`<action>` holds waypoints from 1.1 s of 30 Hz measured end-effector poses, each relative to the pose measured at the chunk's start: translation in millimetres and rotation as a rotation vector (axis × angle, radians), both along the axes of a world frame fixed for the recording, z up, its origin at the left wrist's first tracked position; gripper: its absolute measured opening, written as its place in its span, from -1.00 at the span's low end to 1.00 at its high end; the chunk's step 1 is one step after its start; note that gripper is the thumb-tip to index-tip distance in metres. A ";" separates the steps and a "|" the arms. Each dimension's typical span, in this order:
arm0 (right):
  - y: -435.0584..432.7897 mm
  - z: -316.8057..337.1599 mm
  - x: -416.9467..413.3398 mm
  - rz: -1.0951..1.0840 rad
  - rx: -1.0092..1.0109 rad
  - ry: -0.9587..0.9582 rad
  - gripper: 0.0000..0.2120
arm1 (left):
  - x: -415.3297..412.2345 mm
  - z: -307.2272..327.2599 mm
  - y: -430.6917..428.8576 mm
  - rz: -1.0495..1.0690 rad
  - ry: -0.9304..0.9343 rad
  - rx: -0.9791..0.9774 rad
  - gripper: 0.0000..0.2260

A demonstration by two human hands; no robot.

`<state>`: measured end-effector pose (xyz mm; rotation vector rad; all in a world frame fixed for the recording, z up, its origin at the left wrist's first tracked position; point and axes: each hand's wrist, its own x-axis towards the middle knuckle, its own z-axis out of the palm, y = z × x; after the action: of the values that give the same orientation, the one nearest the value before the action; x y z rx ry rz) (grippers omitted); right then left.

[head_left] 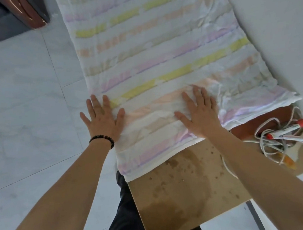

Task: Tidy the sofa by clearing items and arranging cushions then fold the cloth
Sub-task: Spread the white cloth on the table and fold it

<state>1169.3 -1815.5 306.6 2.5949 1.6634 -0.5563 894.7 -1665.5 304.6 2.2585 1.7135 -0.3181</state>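
Your left hand (102,118) and right hand (201,113) both lie flat on the cloth (158,48), fingers straight and spread, palms down, gripping nothing. The left one sits at the cloth's left edge, the right one further in, near the end closest to you.

The striped cloth is laid out lengthwise along the sofa (188,186), running away from you beside the wall, with its near end short of the seat's front, so stained brown seat shows below it. It is creased, most of all on the right side.

This looks like the smoothing that comes ahead of the fold: you are pressing the fabric flat so the edges can be matched.

For the next move you would need to change from flat palms to a pinch at the two near corners, then carry that end over to meet the far end, keeping the sides in line.

A rope (287,132) with red-tipped handles lies tangled on the seat just past the cloth's right corner, so the clearing looks unfinished.
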 end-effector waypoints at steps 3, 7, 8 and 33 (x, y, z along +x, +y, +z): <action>7.6 11.8 23.4 -0.078 0.168 -0.077 -0.37 | 38.1 3.5 7.9 -0.032 -0.072 0.126 -0.29; 29.1 4.6 64.5 -0.171 0.227 -0.130 -0.38 | 102.3 -1.6 38.9 -0.293 -0.035 0.198 -0.33; 39.0 1.7 76.0 -0.175 0.237 -0.142 -0.38 | 118.6 -2.5 51.6 -0.310 -0.029 0.202 -0.32; 150.8 13.9 151.9 -0.557 0.142 -0.200 -0.23 | 195.5 4.5 250.8 -0.339 -0.176 0.365 -0.26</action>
<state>1321.2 -1664.7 320.5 3.0957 0.9462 -0.1694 1090.2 -1414.7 309.0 2.7472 1.3860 0.1378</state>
